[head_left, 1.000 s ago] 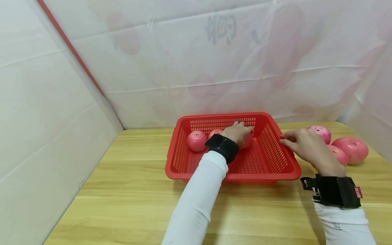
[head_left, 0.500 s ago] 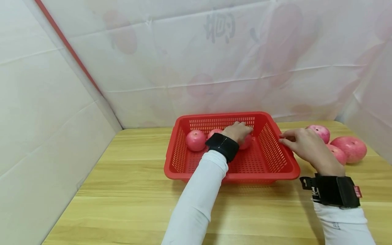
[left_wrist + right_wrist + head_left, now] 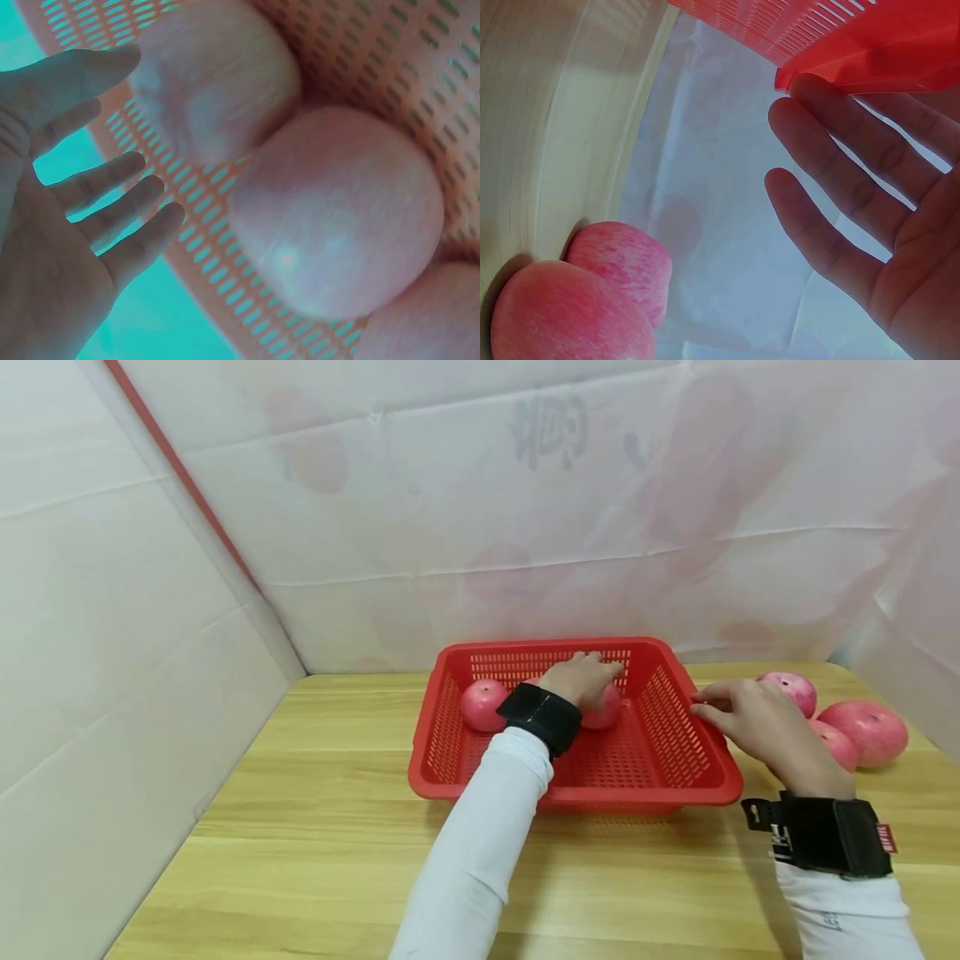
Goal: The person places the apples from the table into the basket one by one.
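My left hand [image 3: 577, 681] reaches into the red plastic basket [image 3: 615, 795], over the apple [image 3: 603, 708] on the right of a row of three. In the left wrist view, its fingers [image 3: 146, 236] are spread and fairly straight, with the thumb tip beside the nearest apple [image 3: 217, 82]. The middle apple [image 3: 337, 214] is mostly covered by the hand in the head view. The leftmost apple [image 3: 484, 705] shows fully. My right hand [image 3: 757, 722] pinches the basket's right rim. Seen from the right wrist, its fingertips meet the rim and the thumb is hidden.
Outside the basket, right of my right hand, several apples lie close together on the wooden table [image 3: 330, 827], including a large apple [image 3: 866, 732] and a mottled one [image 3: 793, 692]. A pale printed sheet [image 3: 450, 527] hangs behind the table, with another at the left.
The head view has shifted slightly. My left hand has drawn a little to the left and covers more of the middle apple. My right hand stays at the basket rim.
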A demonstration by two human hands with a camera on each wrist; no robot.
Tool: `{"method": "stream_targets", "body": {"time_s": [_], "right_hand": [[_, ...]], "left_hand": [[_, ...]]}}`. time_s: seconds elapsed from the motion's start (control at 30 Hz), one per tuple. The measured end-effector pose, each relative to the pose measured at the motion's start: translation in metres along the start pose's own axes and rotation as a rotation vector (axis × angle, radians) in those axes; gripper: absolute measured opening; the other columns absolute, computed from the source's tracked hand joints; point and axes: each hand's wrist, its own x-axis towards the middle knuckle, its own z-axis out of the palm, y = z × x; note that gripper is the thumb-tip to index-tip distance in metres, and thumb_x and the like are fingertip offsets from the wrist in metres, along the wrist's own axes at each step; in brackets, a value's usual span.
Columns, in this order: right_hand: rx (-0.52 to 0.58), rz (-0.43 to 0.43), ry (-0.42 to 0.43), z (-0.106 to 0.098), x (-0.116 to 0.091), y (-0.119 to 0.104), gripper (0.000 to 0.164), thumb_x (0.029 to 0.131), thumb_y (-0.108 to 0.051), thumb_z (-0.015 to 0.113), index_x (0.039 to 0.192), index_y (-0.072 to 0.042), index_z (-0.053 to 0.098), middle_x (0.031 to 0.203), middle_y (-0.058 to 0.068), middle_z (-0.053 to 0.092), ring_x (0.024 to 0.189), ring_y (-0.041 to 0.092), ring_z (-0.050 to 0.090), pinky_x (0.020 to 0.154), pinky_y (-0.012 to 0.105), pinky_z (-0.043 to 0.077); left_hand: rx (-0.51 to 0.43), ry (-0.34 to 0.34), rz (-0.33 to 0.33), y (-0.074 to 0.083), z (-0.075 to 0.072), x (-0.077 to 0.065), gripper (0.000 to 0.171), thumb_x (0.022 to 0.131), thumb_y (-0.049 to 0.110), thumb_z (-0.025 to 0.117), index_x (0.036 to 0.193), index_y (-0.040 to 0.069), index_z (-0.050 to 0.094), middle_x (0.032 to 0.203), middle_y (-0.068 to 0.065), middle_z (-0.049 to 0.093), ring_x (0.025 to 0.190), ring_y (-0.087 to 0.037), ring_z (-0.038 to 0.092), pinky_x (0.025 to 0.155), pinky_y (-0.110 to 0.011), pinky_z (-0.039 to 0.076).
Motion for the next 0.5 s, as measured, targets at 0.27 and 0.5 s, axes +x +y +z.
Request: {"method": "stream_targets", "body": {"time_s": [0.27,0.5], "right_hand": [[-0.027,-0.004,0.004,-0.003,0.002,0.003,0.027,0.084,-0.018,0.063,0.100,0.002,0.065,0.081,0.016,0.067,0.072,0.025,0.060,0.066,0.052,0.049],[-0.022,0.004,-0.001,-0.004,0.002,0.006,0.027,0.084,-0.018,0.063,0.101,0.003,0.064,0.082,0.016,0.067,0.072,0.025,0.060,0.066,0.052,0.050]], "left_hand": [[-0.069,0.073,-0.006,-0.017,-0.018,-0.017,0.061,0.087,0.032,0.057,0.141,0.028,0.027,0.141,-0.001,0.031,0.125,-0.015,0.025,0.094,-0.034,0.041],[-0.101,0.149,-0.010,-0.034,-0.023,-0.034,0.064,0.084,0.034,0.060,0.140,0.026,0.030,0.138,-0.002,0.035,0.122,-0.016,0.029,0.094,-0.033,0.041]]}}
